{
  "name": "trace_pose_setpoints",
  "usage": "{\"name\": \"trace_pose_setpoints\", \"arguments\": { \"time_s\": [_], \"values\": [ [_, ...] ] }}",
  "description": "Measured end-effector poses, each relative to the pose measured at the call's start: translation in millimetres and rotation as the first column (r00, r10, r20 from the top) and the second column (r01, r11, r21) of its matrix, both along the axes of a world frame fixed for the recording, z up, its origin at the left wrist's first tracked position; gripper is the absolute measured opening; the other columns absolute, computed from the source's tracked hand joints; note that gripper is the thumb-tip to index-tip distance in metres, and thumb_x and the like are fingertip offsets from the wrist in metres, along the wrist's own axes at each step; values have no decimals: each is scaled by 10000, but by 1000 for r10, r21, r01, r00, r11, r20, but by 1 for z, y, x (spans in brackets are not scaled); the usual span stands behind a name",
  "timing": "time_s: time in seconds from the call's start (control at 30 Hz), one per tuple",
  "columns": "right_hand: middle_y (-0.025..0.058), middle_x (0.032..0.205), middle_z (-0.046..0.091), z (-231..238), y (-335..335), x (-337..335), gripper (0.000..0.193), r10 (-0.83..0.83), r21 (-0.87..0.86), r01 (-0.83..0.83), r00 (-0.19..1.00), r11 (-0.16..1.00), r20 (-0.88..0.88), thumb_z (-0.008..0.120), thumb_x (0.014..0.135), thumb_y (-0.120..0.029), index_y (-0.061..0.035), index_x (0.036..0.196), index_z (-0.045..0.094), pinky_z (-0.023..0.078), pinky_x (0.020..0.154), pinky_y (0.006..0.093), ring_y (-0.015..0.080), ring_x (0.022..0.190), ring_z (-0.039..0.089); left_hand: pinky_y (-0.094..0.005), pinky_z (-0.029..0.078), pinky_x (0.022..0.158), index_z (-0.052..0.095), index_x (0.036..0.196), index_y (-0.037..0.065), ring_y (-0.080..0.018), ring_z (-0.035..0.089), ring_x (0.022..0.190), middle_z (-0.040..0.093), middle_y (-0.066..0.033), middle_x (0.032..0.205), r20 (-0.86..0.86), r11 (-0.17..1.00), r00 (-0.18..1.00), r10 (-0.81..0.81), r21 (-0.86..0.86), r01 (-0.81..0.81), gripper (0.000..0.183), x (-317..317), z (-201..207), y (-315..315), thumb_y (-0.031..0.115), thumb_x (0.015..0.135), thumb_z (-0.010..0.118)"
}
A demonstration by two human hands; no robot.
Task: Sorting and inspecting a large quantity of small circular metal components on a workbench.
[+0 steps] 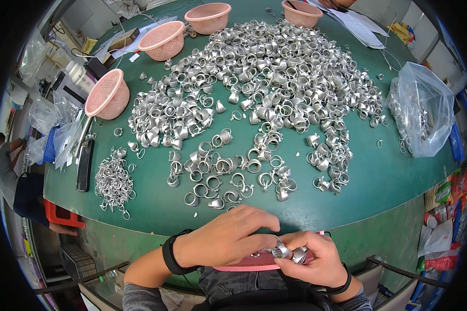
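Note:
Both my hands work close together over a pink basket (pixel 244 263) at my lap, below the table edge. My left hand (pixel 236 236) has its fingers curled inward, and its fingertips meet a silvery ridged metal ring (pixel 280 251). In my right hand (pixel 316 257), thumb and fingers close round another ridged ring (pixel 299 255). Part of the basket is hidden behind my hands. Beyond them on the green table lies a loose group of similar rings (pixel 213 181), with a much larger heap of rings (pixel 290 67) farther back.
A small pile of thinner rings (pixel 114 181) lies at the left, beside a black-handled tool (pixel 84 165). Pink baskets (pixel 109 96) stand along the left and far sides. At the right sits a clear plastic bag (pixel 420 111) of metal parts. Another person (pixel 18 181) is at far left.

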State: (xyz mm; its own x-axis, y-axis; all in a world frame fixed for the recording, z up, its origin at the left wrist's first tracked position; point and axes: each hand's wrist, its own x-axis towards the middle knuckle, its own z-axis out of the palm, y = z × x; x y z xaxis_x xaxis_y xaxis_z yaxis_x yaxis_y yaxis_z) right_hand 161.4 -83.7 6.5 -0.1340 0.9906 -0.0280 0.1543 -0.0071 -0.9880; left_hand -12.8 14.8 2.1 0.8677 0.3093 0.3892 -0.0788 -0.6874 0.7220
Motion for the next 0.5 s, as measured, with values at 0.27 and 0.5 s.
{"name": "trace_pose_setpoints", "arguments": {
  "time_s": [0.27,0.5],
  "values": [
    [79,828,586,-4,3,1,175,-33,242,-8,985,970,168,656,613,-35,-49,724,520,444,569,273,208,650,570,-265,412,675,517,879,43,-203,521,735,513,-89,856,-73,846,992,107,-517,-129,176,-1,6,-17,-3,712,550],
    [78,820,580,-3,3,-1,185,-85,214,46,981,976,176,676,600,-58,-54,713,529,438,553,275,206,659,565,-239,431,660,548,880,-30,-124,527,749,541,-89,808,-36,477,973,229,-867,-144,180,4,3,-25,-67,706,572]
  ]
}}
